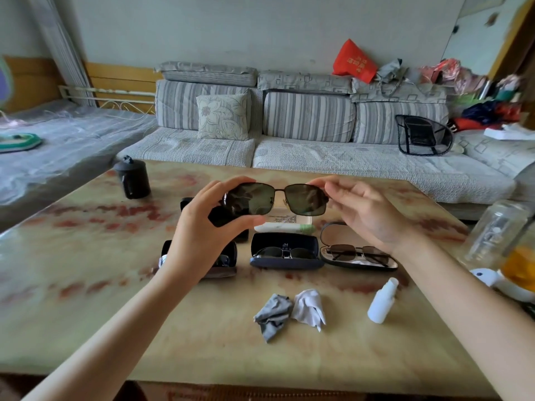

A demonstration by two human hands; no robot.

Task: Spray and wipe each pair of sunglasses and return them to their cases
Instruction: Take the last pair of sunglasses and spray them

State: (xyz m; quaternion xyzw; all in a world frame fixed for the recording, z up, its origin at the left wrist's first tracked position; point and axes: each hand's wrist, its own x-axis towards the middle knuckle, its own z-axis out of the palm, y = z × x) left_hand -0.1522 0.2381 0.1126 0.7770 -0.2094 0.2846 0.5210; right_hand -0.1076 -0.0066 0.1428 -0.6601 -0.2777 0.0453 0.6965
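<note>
**A:** What have the hands got?

**B:** I have both up over the tabletop (86, 285), sharing one pair of dark sunglasses (276, 201), lenses facing me. My left hand (202, 227) curls thumb and fingers round the left lens. My right hand (364, 215) pinches the right corner of the frame, the other fingers spread loose.

**A:** And the cases?

**B:** They lie in a row beneath the sunglasses, lids open. The blue case (285, 244) in the middle holds a dark-lensed pair (285, 252). The oval case (333, 230) to its right holds a brown-lensed pair (357, 251). The black case (228, 253) on the left is half hidden by my left wrist, so I cannot tell what is in it. A white case (285, 225) sits just behind the blue one.

**A:** Cleaning things?

**B:** Nearer me, a grey cloth (273, 314) and a white cloth (309, 306) lie crumpled and touching. The white spray bottle (382, 301) lies on its side to their right.
</note>
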